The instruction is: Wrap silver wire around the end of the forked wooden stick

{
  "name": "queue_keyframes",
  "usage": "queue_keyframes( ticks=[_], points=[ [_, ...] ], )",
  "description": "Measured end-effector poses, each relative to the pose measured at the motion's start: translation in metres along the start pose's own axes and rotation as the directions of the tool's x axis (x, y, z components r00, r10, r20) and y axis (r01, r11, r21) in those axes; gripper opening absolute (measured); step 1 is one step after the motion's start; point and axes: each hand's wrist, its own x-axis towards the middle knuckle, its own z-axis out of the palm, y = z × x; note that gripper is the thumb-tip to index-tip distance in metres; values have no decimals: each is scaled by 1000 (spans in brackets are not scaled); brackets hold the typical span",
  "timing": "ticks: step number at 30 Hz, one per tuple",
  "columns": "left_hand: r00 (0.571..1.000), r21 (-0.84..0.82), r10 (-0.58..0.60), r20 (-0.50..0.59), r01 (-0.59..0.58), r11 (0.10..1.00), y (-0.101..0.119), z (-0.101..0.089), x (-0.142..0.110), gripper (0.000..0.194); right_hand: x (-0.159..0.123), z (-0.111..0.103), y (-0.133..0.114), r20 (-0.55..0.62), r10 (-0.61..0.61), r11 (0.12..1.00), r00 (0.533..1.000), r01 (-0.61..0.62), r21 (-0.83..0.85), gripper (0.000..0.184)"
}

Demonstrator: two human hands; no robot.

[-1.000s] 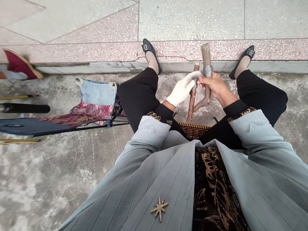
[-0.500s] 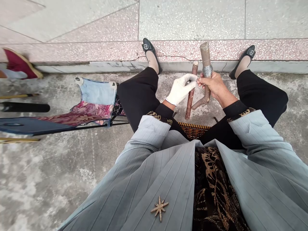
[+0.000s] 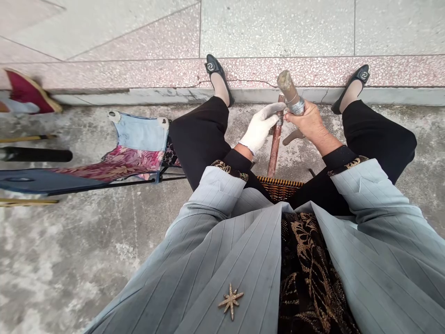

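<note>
My left hand [image 3: 260, 127], in a white glove, is closed around the upper part of a slim reddish-brown stick [image 3: 274, 150]. A few turns of thin wire [image 3: 280, 119] show on that stick beside the gloved thumb. Bare, my right hand [image 3: 309, 121] grips a thicker grey-brown branch [image 3: 288, 83]. A coil of silvery wire [image 3: 297, 107] is wrapped round this branch just above my fingers. The branch tilts with its cut end up and to the left; its bent lower end [image 3: 292, 137] shows below my hand. Both hands are close together, fingertips nearly touching.
The edge of a woven seat [image 3: 280, 188] shows between my legs. To the left stands a folding chair [image 3: 139, 134] with patterned cloth. Another person's red shoe [image 3: 29, 90] is at the far left. Ahead runs a low step [image 3: 167, 95] with tiled floor beyond.
The thick branch has tipped, its top swinging left and toward the slim stick. My right hand has turned with it. Wire now shows around the slim stick; my left fingers have shifted slightly.
</note>
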Motion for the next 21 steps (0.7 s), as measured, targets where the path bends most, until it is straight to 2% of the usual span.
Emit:
queue_keyframes(
  ticks=[3,6,11,14,18,20,21],
  points=[
    [994,30,67,87,-69,997,-6,0,1,62,5,-2,8,-42,4,999,999,-2,35,26],
    [989,130,114,94,-126,983,-15,-3,5,75,7,-4,12,-61,17,999,998,-14,46,25],
    [991,352,67,119,-105,930,-15,-8,7,81,7,-6,7,-50,26,1000,998,-25,16,23],
    [993,522,1,122,-65,850,-3,-9,2,75,7,-9,1,-46,64,998,997,-64,3,23],
    [990,746,-90,108,-20,666,9,-9,-4,75,7,-13,-4,20,125,992,992,-124,-7,24],
    [992,793,-86,97,-24,609,9,-9,-4,77,6,-14,-7,84,175,984,981,-174,-21,25],
    [992,789,-67,104,-41,613,8,-10,-3,78,4,-13,-8,113,209,978,971,-207,-28,26]
  ],
)
